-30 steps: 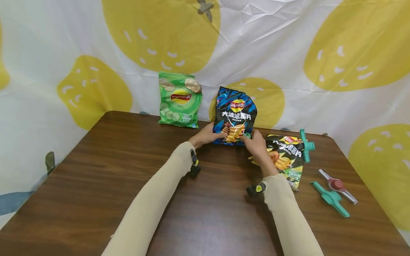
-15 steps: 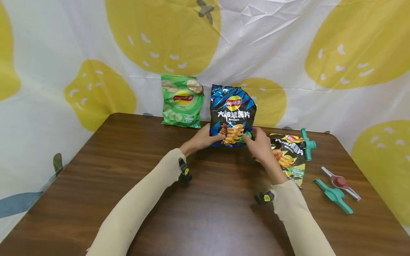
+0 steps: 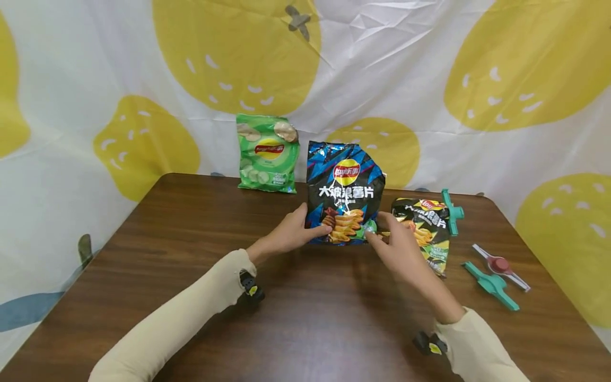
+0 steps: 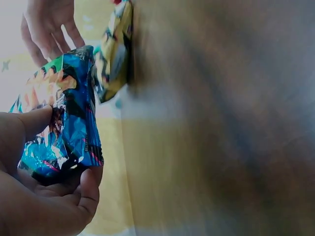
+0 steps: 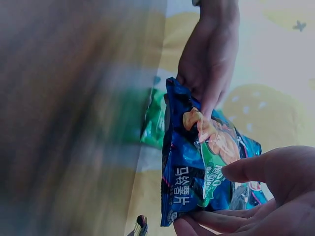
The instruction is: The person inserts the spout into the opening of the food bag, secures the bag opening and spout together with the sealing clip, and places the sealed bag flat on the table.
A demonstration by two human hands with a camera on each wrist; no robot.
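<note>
Head camera view: an upright blue-and-black Lay's chip bag point(image 3: 346, 183) is held above a dark wooden worktop point(image 3: 305, 329). Left hand point(image 3: 286, 232) and right hand point(image 3: 401, 249) grip its lower corners, thumbs point(image 3: 319, 232) in front, fingers point(image 5: 221, 220) behind. Left of this bag and farther back stands a green Lay's bag point(image 3: 268, 154). Right of it lies a black-and-yellow Lay's bag point(image 3: 429, 229), a teal clip point(image 3: 451, 213) along its edge. Farther right of the blue-and-black bag lie a red-and-white clip point(image 3: 500, 265) and a second teal clip point(image 3: 492, 286).
</note>
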